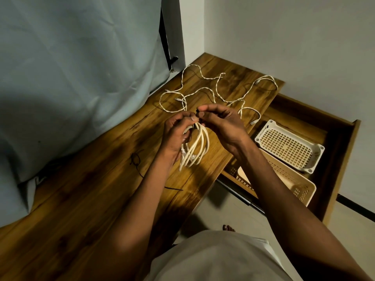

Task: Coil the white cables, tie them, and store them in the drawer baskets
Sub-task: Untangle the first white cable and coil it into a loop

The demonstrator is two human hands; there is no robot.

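both bare forearms reach forward and converge, the hands meeting close together. the left hand [178, 128] has its fingers curled, thumb on top, gripping. the right hand [221, 120] is palm down, its thumb and forefinger pinched together at the tips, just beside the left thumb; its other fingers are loosely bent

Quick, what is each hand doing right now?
Left hand: grips the top of the coiled white cable.
Right hand: pinches a dark tie at the coil's top.
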